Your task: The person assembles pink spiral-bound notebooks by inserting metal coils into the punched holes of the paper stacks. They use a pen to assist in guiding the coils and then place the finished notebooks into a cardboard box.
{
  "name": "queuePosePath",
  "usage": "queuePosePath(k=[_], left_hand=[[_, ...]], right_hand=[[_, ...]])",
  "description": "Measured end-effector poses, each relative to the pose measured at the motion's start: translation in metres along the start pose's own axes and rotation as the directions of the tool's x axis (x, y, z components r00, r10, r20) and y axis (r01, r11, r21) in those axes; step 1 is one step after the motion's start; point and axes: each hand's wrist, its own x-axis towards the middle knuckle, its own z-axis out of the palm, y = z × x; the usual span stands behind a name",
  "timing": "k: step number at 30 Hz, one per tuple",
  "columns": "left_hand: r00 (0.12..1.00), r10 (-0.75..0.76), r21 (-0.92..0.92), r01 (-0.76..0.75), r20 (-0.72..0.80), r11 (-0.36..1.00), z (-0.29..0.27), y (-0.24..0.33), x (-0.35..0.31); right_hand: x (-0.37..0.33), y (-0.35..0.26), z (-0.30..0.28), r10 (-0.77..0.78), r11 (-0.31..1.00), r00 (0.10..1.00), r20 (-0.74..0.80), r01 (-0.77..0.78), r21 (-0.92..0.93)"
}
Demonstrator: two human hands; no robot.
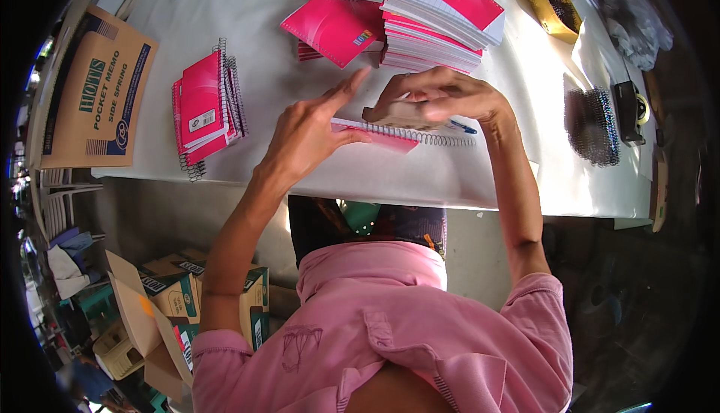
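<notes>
A pink-covered notebook (394, 141) lies near the table's front edge. A metal spiral coil (442, 140) runs along its edge and sticks out past its right end. My left hand (311, 129) is open at the notebook's left side, index finger stretched forward and thumb resting on the notebook. My right hand (450, 96) curls over a flat tan block (405, 115), slightly blurred, just above the coil. The block's far side is hidden by the fingers. A blue pen-like thing (463, 126) shows below my right wrist.
Pink notebooks (435, 42) are stacked at the back; several spiral-bound ones (202, 109) lie left, beside a cardboard box (97, 90). On the right are loose coils (591, 124), a tape dispenser (630, 113) and a yellow container (551, 8). Open cartons (161, 323) stand below left.
</notes>
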Motion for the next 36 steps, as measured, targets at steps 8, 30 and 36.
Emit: queuePosePath(k=[8, 30, 36], left_hand=[[0.983, -0.123, -0.446, 0.049, -0.139, 0.894, 0.025, -0.01, -0.006], [0.977, -0.201, -0.592, 0.117, -0.077, 0.798, 0.04, -0.024, -0.01], [0.989, -0.144, -0.703, 0.074, -0.041, 0.708, 0.041, -0.033, -0.013]], right_hand=[[0.004, 0.002, 0.001, -0.009, 1.0, 1.0, -0.008, 0.009, 0.008], [0.013, -0.009, 0.006, -0.014, 1.0, 0.992, -0.126, 0.017, 0.017], [-0.009, -0.015, 0.007, -0.05, 0.996, 0.987, -0.15, 0.038, -0.081]])
